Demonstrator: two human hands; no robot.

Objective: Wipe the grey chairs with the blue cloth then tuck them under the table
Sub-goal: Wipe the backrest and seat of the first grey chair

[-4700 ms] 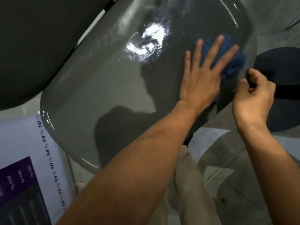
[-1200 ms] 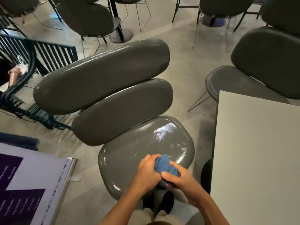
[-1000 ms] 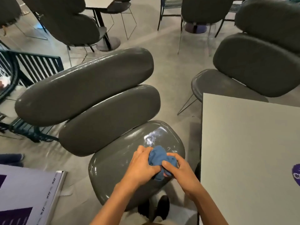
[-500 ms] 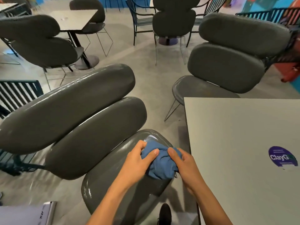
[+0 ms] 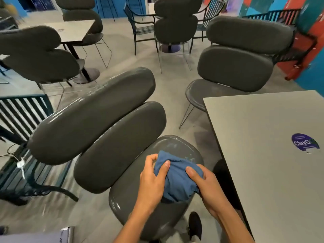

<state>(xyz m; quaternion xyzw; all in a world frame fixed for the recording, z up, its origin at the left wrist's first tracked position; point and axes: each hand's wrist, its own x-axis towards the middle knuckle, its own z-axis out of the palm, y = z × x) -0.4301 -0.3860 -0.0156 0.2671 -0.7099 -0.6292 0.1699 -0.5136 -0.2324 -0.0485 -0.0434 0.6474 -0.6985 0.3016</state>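
While held bunched above the near chair's glossy grey seat (image 5: 133, 195), blue cloth (image 5: 177, 179) gripped from both sides: left hand (image 5: 152, 183) curled round its left edge with thumb pressed on top of the fabric, right hand (image 5: 208, 186) curled round its right edge, thumb also on top. Both hands closed on the cloth, nothing else held. Cannot tell whether the cloth's underside touches the seat.

Near grey chair (image 5: 98, 123) angled to the left of the tabletop (image 5: 271, 155), not tucked under it — two long padded back cushions stacked and slanting from lower left up to the right, the seat just beside the tabletop's near left edge. Faint pale streaks on the far part of the seat, just beyond the cloth.

Second grey chair (image 5: 240, 58) at the far side of the tabletop, seat partly under the far left corner, two back cushions upright. Round purple sticker (image 5: 304, 142) reading "ClayG…" near the tabletop's right edge.

Dark shoe (image 5: 195, 225) on the concrete floor (image 5: 168, 88) below the seat, between seat and tabletop. Dark teal slatted metal bench (image 5: 19, 120) at left, behind the near chair's back. Farther off: another table (image 5: 73, 31) at far left with grey chairs round it, one more grey chair (image 5: 175, 20) at far centre, teal wire chairs beside it. Corner of a white printed board (image 5: 35, 236) at the near left edge.
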